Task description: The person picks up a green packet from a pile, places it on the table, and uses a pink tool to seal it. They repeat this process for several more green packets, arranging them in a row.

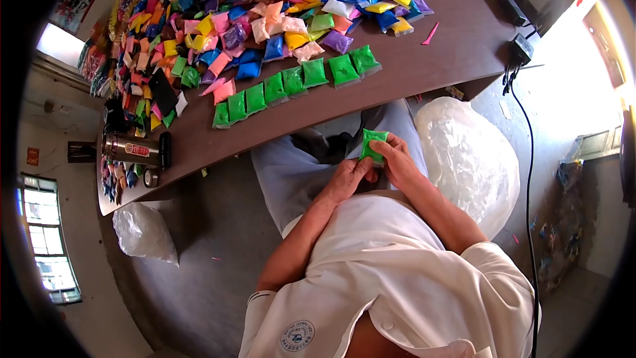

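Note:
Above my lap, a small bright green packet (374, 144) in clear film is pinched between both hands. My left hand (350, 177) grips its lower left edge. My right hand (397, 159) holds its right side, with the thumb lying across the front. Part of the packet and some fingers are hidden. On the table in front of me lies a slanting row of several similar green packets (273, 88). Behind the row spreads a large heap of small packets (265, 20) in pink, blue, yellow, orange, purple and green.
A steel thermos (132, 149) lies at the brown table's (457, 46) left end, near a dark phone (161, 89). A pink stick (430, 34) and a black power adapter (521, 48) are at the right. Clear plastic bags (470, 159) stand on the floor; a cable hangs at right.

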Available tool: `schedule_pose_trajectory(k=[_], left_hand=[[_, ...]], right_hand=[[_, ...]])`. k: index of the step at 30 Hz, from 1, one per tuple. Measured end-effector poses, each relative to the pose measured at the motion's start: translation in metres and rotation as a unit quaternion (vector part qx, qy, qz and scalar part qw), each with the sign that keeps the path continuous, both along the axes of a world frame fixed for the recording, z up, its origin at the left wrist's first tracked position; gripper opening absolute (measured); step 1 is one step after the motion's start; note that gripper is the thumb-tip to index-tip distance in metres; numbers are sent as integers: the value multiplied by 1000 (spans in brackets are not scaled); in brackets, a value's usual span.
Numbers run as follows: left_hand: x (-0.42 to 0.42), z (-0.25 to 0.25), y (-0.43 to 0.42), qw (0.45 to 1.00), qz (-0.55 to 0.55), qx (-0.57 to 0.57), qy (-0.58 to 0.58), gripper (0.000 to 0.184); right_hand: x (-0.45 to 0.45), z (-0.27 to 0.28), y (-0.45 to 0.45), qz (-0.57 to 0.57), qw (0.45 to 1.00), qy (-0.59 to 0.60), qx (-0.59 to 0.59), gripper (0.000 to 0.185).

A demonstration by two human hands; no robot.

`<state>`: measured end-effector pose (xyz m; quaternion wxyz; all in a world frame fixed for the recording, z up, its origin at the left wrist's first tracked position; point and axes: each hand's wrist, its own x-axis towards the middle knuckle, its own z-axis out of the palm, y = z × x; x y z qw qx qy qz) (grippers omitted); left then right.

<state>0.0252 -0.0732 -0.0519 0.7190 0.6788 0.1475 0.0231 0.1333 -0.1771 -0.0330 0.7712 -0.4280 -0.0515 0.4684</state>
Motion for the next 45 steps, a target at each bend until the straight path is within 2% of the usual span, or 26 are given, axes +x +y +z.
schedule_pose_trajectory(k=[12, 15, 24, 31, 40, 45], left_hand=[[0, -2, -1, 1000, -4, 4, 5, 48], [0, 0, -1, 1000, 2, -5, 0, 48], [1, -1, -2, 1000, -3, -10, 3, 46], [0, -5, 1, 1000, 9, -17, 17, 44], [0, -4, 2, 999, 0, -11, 33, 45], [-1, -4, 3, 999, 3, -35, 18, 46]], right_hand=[[2, -3, -2, 11, 999, 11, 46, 15], [-1, 2, 1, -19, 999, 15, 32, 17], [3, 0, -1, 15, 1000, 19, 16, 16], [0, 5, -2, -12, 999, 24, 29, 20], [6, -1, -5, 34, 999, 2, 16, 17], [7, -2, -8, 76, 996, 9, 51, 16]])
